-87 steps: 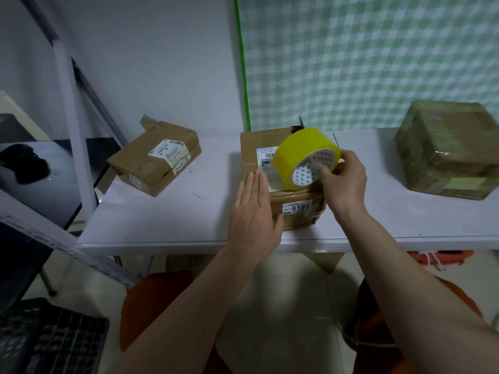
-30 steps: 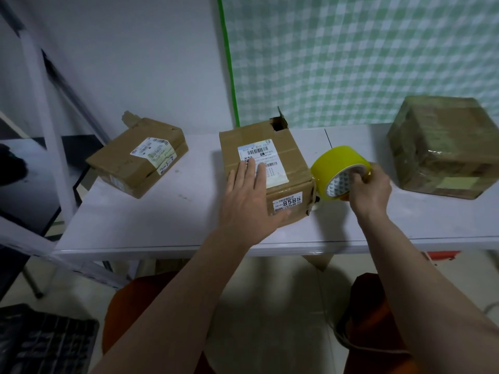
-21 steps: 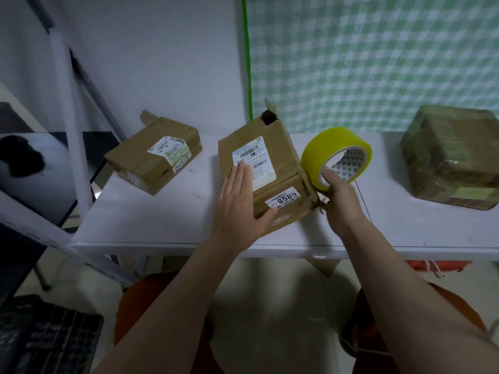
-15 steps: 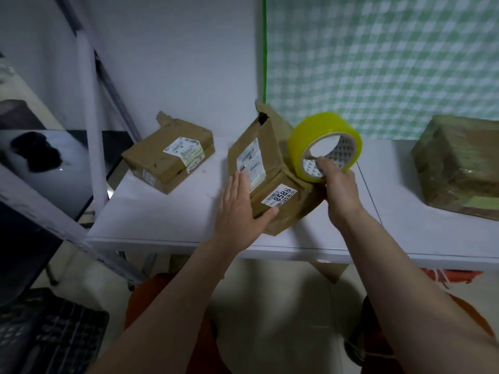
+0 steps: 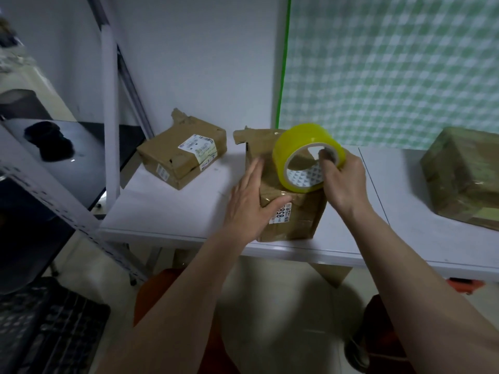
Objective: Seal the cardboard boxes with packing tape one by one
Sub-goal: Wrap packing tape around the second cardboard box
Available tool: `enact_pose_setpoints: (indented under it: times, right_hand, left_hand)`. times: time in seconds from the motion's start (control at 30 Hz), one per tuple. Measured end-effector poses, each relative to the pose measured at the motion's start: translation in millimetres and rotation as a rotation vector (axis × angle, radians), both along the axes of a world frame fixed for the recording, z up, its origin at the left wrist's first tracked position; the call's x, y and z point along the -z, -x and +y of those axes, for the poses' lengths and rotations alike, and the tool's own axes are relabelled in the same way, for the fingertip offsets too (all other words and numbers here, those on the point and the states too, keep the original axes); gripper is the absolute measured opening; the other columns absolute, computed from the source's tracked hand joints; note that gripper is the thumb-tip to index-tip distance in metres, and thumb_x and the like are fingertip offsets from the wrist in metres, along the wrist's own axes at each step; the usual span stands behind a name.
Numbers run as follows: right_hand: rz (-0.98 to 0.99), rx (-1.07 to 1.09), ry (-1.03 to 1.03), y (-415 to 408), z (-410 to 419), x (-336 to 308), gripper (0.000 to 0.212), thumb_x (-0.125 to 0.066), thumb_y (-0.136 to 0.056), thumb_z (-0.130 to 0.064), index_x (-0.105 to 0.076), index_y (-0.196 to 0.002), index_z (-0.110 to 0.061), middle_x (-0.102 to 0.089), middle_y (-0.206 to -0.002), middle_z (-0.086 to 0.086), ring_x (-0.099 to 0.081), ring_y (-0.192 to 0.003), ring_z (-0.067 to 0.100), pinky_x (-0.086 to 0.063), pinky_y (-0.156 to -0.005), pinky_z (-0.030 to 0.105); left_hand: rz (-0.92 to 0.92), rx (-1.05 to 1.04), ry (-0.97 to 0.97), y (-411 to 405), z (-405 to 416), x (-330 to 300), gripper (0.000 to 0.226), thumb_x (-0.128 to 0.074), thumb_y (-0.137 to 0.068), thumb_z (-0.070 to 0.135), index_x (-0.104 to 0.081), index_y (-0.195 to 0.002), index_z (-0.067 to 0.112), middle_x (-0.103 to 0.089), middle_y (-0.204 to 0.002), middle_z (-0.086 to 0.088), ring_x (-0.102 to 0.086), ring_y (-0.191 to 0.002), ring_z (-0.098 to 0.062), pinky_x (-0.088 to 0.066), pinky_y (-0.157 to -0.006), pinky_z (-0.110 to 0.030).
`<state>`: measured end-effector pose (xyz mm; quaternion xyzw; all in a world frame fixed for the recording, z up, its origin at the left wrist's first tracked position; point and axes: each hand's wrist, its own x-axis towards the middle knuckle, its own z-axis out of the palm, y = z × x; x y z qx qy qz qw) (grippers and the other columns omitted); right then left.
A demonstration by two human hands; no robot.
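Cardboard box (image 5: pixel 293 211) at the table's (image 5: pixel 167 211) front edge, left hand (image 5: pixel 249 203) flat against its left side with straight fingers, right hand (image 5: pixel 344 182) gripping a yellow tape roll (image 5: pixel 305 141) resting on the box top, second box (image 5: pixel 183 155) toward the back left, wrapped box (image 5: pixel 464 176) at the right edge

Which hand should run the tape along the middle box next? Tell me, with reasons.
Right. The right hand already grips the yellow tape roll resting on the middle box, while the left hand lies flat against its side, steadying it.
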<state>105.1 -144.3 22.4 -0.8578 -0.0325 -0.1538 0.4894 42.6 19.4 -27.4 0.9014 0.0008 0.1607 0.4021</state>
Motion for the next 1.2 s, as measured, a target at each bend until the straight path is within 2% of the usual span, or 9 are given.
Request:
enact_pose_setpoints:
  times: [0.07, 0.17, 0.27, 0.37, 0.5, 0.7, 0.83, 0.97, 1.2]
  right_hand:
    - [-0.024, 0.026, -0.085, 0.9, -0.6, -1.2, 0.024, -0.048, -0.092, -0.026, -0.063, -0.088, -0.007, -0.063, -0.084, 0.007, -0.058, -0.087, 0.032, -0.048, -0.079, 0.045]
    - [-0.043, 0.058, -0.078, 1.9, -0.3, 1.4, 0.022, -0.049, -0.092, -0.027, -0.059, -0.08, -0.011, -0.053, -0.07, -0.007, -0.055, -0.079, 0.026, -0.041, -0.069, 0.035]
    - [-0.005, 0.094, -0.083, 2.2, 1.2, 2.4, 0.027, -0.05, -0.091, -0.032, -0.057, -0.073, -0.013, -0.052, -0.065, -0.006, -0.052, -0.072, 0.023, -0.035, -0.065, 0.031]
    - [0.071, 0.057, -0.187, 7.1, 3.4, 7.3, 0.02, -0.06, -0.086, -0.036, -0.063, -0.073, -0.02, -0.063, -0.071, -0.003, -0.06, -0.075, 0.02, -0.045, -0.067, 0.033]
    - [0.158, -0.029, -0.331, 13.0, 6.3, 17.9, 0.009, -0.068, -0.08, -0.028, -0.067, -0.077, -0.02, -0.069, -0.079, 0.001, -0.066, -0.08, 0.019, -0.053, -0.072, 0.036]
    - [-0.008, 0.018, -0.121, 2.3, 5.6, 7.9, 0.018, -0.054, -0.092, -0.026, -0.065, -0.087, -0.012, -0.065, -0.084, 0.007, -0.061, -0.085, 0.022, -0.046, -0.075, 0.033]
    - [-0.026, 0.093, -0.435, -8.8, -23.4, -0.4, 0.011, -0.052, -0.088, -0.007, -0.061, -0.083, -0.012, -0.068, -0.063, -0.01, -0.065, -0.06, -0.003, -0.048, -0.052, 0.014]
    - [0.182, 0.08, -0.672, -11.4, -30.9, 6.8, 0.006, -0.064, -0.084, -0.013, -0.063, -0.083, -0.018, -0.067, -0.076, 0.003, -0.067, -0.071, 0.017, -0.057, -0.053, 0.032]
    - [0.378, -0.003, -0.925, -3.1, -14.9, 21.0, 0.003, -0.064, -0.085, -0.008, -0.063, -0.087, -0.007, -0.067, -0.079, 0.01, -0.068, -0.072, 0.022, -0.056, -0.059, 0.03]
  left_hand:
    - [0.042, 0.019, -0.051, 4.8, 7.8, 0.8, 0.095, -0.052, -0.078, 0.07, -0.011, -0.153, 0.03, -0.006, -0.16, 0.016, -0.01, -0.145, -0.006, -0.018, -0.118, -0.049]
    - [0.096, 0.008, -0.093, 4.8, 8.1, -4.2, 0.104, -0.059, -0.072, 0.074, -0.012, -0.153, 0.029, -0.004, -0.159, 0.02, -0.008, -0.144, -0.006, -0.01, -0.119, -0.041]
    - [0.098, -0.042, -0.249, -3.4, -2.1, -13.4, 0.112, -0.056, -0.068, 0.079, -0.015, -0.153, 0.017, -0.007, -0.161, 0.007, -0.001, -0.147, -0.011, -0.003, -0.12, -0.038]
    - [0.044, -0.05, -0.264, -8.0, -10.8, -15.4, 0.104, -0.06, -0.075, 0.07, -0.017, -0.153, 0.015, -0.013, -0.161, -0.002, 0.001, -0.148, -0.012, -0.006, -0.121, -0.035]
    - [0.076, -0.09, -0.199, -7.7, -10.2, -11.2, 0.116, -0.064, -0.071, 0.069, 0.002, -0.154, 0.022, -0.007, -0.162, -0.001, -0.006, -0.148, -0.016, -0.012, -0.118, -0.035]
    - [0.072, -0.138, -0.238, -6.8, -11.9, -10.9, 0.119, -0.062, -0.072, 0.07, 0.007, -0.153, 0.018, -0.014, -0.161, -0.003, -0.009, -0.146, -0.017, -0.009, -0.116, -0.031]
    - [0.015, -0.096, -0.306, -4.7, -6.2, -10.4, 0.116, -0.056, -0.074, 0.071, 0.008, -0.152, 0.012, -0.019, -0.159, 0.006, -0.01, -0.146, -0.012, -0.004, -0.116, -0.029]
    - [0.009, -0.065, -0.28, -2.5, -7.0, -12.0, 0.114, -0.059, -0.076, 0.068, 0.006, -0.153, 0.013, -0.02, -0.159, 0.006, -0.011, -0.147, -0.013, -0.005, -0.116, -0.027]
    - [0.059, -0.122, -0.598, -9.2, -23.6, -27.8, 0.112, -0.041, -0.076, 0.081, -0.003, -0.153, 0.008, -0.019, -0.159, -0.009, -0.013, -0.147, -0.021, 0.009, -0.117, -0.037]
